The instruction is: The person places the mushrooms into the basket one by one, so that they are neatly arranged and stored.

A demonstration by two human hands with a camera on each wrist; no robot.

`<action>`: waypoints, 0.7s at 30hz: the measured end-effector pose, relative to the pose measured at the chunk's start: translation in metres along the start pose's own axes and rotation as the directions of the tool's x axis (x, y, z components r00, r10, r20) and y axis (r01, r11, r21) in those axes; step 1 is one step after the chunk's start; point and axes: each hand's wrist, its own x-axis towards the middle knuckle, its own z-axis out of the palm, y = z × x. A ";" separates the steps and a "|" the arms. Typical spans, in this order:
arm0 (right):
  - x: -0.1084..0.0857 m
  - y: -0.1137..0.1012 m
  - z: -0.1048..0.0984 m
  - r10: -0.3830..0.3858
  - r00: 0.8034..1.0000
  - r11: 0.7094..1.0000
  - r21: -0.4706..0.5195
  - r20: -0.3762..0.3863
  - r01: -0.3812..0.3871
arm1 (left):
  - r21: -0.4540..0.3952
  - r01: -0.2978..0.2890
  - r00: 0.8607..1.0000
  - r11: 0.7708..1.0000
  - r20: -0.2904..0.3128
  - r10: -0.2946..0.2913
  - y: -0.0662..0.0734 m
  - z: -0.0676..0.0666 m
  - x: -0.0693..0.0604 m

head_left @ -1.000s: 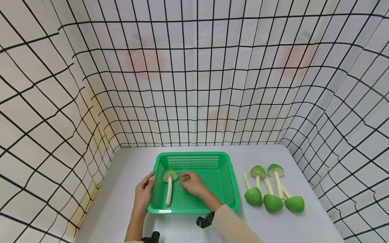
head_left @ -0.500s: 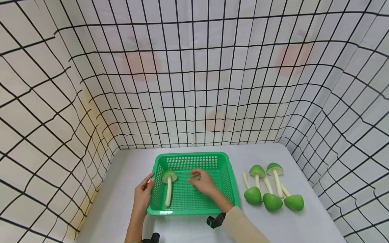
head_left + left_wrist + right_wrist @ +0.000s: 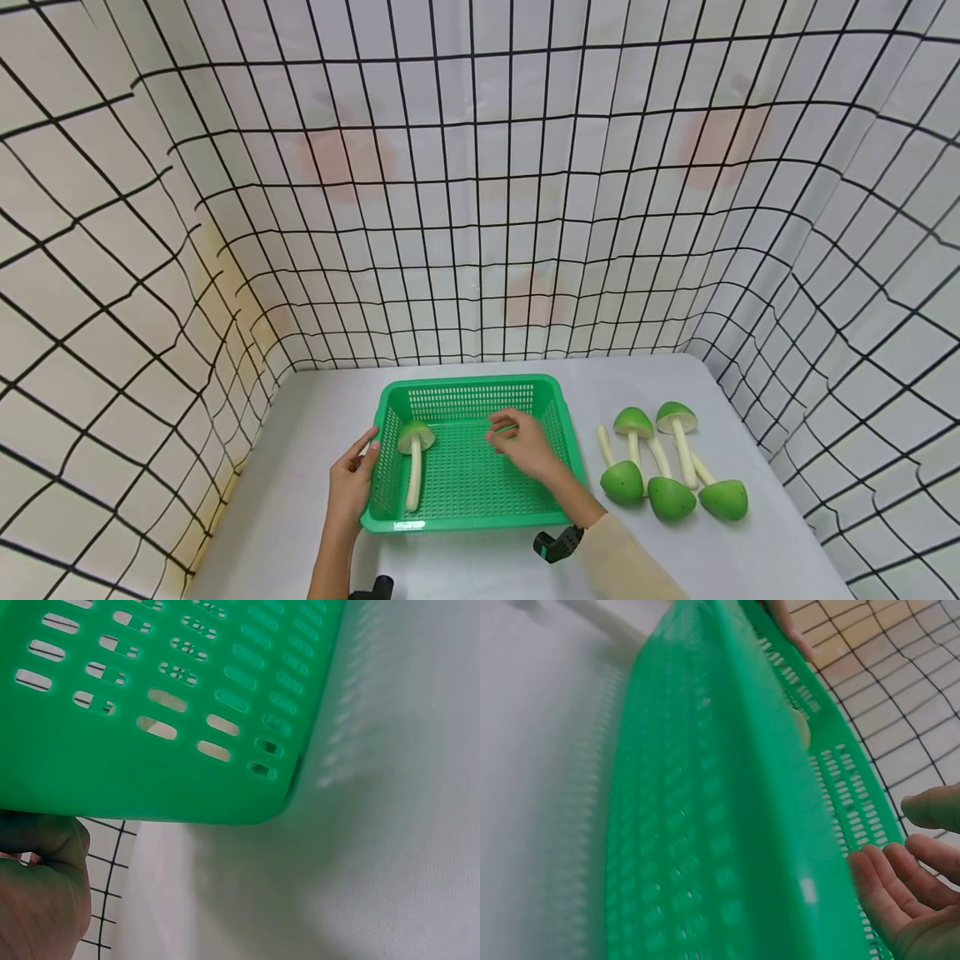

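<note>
A green plastic basket (image 3: 471,381) stands on the white table. Inside, near its left wall, lies one toy mushroom (image 3: 415,475) with its green cap toward the back. My left hand (image 3: 350,490) grips the basket's left rim; the left wrist view shows this hand (image 3: 43,892) against the rim (image 3: 135,814), its fingertips partly hidden. Over the right half of the basket hovers my right hand (image 3: 527,446), fingers loosely bent and holding nothing. In the right wrist view its fingers (image 3: 900,881) and thumb are apart, beside the basket wall (image 3: 675,825).
Several green-capped mushrooms (image 3: 672,498) lie grouped on the table (image 3: 600,558) to the right of the basket, some stems crossing or close together. A black wire grid (image 3: 480,225) stands at the back and both sides, with pale cloth behind it.
My right hand has moved to the right inside the basket area, away from the mushroom lying there. The left hand has stayed at the left rim.
</note>
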 end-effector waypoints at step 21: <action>-0.016 -0.007 -0.088 0.007 0.995 0.999 -0.041 -0.100 -0.011 | -0.037 0.033 0.999 0.999 0.039 -0.031 0.001 0.000 -0.002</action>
